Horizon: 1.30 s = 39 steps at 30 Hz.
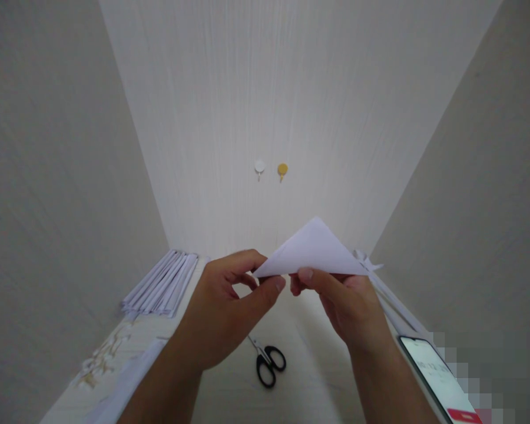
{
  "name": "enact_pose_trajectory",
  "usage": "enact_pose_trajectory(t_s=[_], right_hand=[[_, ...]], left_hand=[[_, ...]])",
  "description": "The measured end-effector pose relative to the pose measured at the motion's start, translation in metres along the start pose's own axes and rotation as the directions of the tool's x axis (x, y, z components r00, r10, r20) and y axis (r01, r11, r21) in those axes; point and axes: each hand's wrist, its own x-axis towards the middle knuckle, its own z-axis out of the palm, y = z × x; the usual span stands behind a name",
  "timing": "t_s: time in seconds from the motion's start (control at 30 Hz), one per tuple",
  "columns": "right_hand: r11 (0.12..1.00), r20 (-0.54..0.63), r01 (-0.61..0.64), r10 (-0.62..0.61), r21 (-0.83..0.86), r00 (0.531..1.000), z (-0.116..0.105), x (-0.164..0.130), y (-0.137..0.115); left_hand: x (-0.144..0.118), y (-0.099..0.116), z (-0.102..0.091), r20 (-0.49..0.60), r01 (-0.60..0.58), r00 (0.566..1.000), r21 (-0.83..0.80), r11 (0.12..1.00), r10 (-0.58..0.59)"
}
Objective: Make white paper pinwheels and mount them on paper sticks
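A white sheet of paper folded into a triangle [313, 250] is held up in front of me, its peak pointing away and its long edge toward me. My left hand [232, 300] pinches the left corner between thumb and fingers. At the middle and right of the long edge, my right hand [342, 294] grips the paper with its thumb on the near face; its other fingers are partly hidden behind. Below the paper, scissors [267, 362] with black handles lie on the table between my forearms.
A stack of folded paper strips [161, 282] lies at the left, with white paper [126, 380] nearer me. Long paper strips [400, 303] and a lit phone [437, 374] are at the right. Walls [265, 88] enclose the table; a white hook [259, 168] and yellow hook [282, 170] hang behind.
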Motion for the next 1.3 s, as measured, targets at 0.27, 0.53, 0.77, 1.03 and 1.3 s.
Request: enact_pose_trajectory(t_s=[0.27,0.53,0.77,1.03,1.3], right_hand=[[0.998,-0.008,0.009,-0.009,0.056,1.000,0.003,-0.001,0.000],[0.999,-0.022,-0.022,0.022,0.036,1.000,0.007,-0.005,-0.002],[0.993,-0.041,0.075,-0.072,0.093,0.997,-0.008,0.003,0.000],[0.996,-0.034,0.043,-0.040,0.084,0.999,-0.022,0.007,-0.003],[0.999,0.066,0.001,0.002,-0.042,0.998,-0.022,0.004,0.001]], left_hand=[[0.000,0.001,0.004,-0.091,-0.028,0.996,-0.108,0.994,0.018],[0.001,0.002,0.009,-0.176,-0.050,0.984,-0.144,0.988,0.025],[0.000,0.000,0.008,-0.262,-0.011,0.965,-0.147,0.989,-0.028],[0.005,-0.006,-0.002,-0.302,0.019,0.949,-0.233,0.972,-0.091],[0.007,-0.011,-0.003,-0.412,-0.082,0.908,-0.348,0.934,-0.074]])
